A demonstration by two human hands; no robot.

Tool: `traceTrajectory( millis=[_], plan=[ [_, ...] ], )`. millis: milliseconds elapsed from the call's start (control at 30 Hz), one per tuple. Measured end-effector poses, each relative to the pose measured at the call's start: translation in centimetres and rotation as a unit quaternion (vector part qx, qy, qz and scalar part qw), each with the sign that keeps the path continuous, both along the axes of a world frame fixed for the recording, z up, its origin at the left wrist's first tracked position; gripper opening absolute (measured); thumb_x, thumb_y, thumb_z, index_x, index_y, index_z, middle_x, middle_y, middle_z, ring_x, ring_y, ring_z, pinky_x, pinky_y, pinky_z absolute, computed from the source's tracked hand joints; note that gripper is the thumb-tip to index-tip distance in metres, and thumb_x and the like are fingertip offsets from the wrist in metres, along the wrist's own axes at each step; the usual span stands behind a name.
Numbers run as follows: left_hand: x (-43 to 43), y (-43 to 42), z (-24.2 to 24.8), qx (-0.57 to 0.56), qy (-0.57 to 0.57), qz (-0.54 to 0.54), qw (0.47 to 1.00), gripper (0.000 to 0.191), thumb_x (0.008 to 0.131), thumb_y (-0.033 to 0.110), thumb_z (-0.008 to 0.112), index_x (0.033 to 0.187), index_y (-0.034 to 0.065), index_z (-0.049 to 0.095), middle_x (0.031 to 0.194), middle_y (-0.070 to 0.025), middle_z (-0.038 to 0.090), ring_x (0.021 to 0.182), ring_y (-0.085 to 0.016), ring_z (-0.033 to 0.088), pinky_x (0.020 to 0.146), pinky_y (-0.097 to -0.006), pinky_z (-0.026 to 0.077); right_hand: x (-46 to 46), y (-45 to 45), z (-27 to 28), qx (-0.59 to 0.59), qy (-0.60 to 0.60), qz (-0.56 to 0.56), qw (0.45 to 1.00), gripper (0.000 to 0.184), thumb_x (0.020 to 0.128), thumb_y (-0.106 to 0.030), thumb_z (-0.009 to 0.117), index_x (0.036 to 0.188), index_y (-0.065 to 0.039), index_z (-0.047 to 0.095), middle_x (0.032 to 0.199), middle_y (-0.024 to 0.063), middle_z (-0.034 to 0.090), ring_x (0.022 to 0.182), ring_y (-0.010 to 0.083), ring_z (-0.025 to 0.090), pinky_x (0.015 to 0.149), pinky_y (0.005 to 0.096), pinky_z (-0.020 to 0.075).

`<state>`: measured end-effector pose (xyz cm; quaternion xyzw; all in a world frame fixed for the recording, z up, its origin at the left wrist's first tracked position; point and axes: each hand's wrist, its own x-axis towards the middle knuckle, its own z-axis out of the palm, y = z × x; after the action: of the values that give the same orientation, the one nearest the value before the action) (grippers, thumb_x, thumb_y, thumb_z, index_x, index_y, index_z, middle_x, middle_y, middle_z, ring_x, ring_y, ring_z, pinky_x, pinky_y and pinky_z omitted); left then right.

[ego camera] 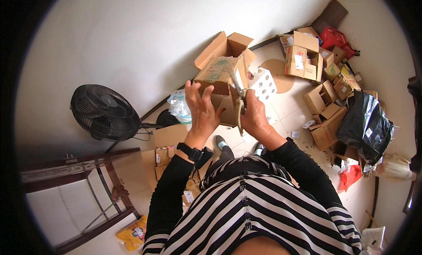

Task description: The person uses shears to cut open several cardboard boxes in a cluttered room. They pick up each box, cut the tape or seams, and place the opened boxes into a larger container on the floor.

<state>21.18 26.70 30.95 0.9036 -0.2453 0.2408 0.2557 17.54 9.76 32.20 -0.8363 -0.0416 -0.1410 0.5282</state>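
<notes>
My right hand is closed around a metal cutting tool that looks like pruning shears. Its blade points away from me and its pale, curved handle hangs below my fingers. My left hand is raised with its fingers apart, and I see nothing in it. Just beyond both hands is a cardboard box with handwriting and green print on its upper face. Whether my left fingertips touch this box, I cannot tell. Behind it another cardboard box has its flaps up.
A black fan stands at left by the wall, above a dark wooden frame. A white holed carton sits beside a round brown sheet. Several opened boxes and a black plastic bag crowd the right side.
</notes>
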Motion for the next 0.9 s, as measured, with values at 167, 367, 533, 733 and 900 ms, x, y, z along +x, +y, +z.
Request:
traceTrajectory(
  millis=[167,367,533,733,900],
  plan=[
    [1.9,0.4,0.0,0.064,-0.111,0.1,0.987,0.079,0.065,0.028,0.075,0.13,0.0092,0.035,0.127,-0.0195,0.035,0.114,-0.043,0.036,0.089,-0.0556,0.032,-1.0,2.1,1.4,0.025,0.001,0.099,0.995,0.028,0.079,-0.004,0.062,0.092,0.002,0.038,0.075,0.0284,0.054,0.072,0.0468,0.057,0.061,0.0467,0.0465],
    [2.3,2.9,0.7,0.122,-0.038,0.079,0.989,0.062,0.071,0.016,0.07,0.128,0.0045,0.048,0.105,-0.0148,0.058,0.102,-0.036,0.053,0.084,-0.0452,0.045,-0.4,1.4,2.1,-0.012,-0.01,0.138,0.99,0.037,0.067,0.004,0.064,0.092,0.0,0.037,0.086,0.0231,0.05,0.081,0.0453,0.056,0.067,0.0452,0.0472],
    [1.6,3.6,0.7,-0.028,0.136,-0.03,0.99,0.048,0.079,-0.002,0.06,0.126,0.004,0.055,0.108,-0.018,0.064,0.098,-0.03,0.064,0.082,-0.0362,0.051,0.2,-0.6,1.8,-0.032,-0.023,0.17,0.985,0.039,0.065,0.005,0.066,0.09,-0.001,0.037,0.085,0.0209,0.051,0.082,0.043,0.055,0.069,0.0444,0.0468],
    [0.4,2.8,-0.3,-0.188,0.253,-0.092,0.945,0.029,0.087,0.004,0.056,0.115,-0.0006,0.058,0.087,-0.0188,0.066,0.083,-0.032,0.065,0.075,-0.0321,0.05,-0.2,-1.0,1.6,-0.025,-0.021,0.149,0.988,0.035,0.066,0.006,0.063,0.089,-0.001,0.038,0.085,0.0204,0.05,0.081,0.043,0.054,0.068,0.044,0.0463],
    [-1.7,1.1,-1.5,-0.341,0.301,-0.147,0.878,0.051,0.096,0.042,0.051,0.122,-0.0017,0.052,0.105,-0.0103,0.062,0.098,-0.016,0.057,0.086,-0.0289,0.045,-0.1,0.2,1.2,0.026,-0.053,0.124,0.991,0.032,0.069,0.005,0.063,0.09,0.0,0.038,0.084,0.0218,0.05,0.079,0.043,0.055,0.065,0.0434,0.0465]
  ],
)
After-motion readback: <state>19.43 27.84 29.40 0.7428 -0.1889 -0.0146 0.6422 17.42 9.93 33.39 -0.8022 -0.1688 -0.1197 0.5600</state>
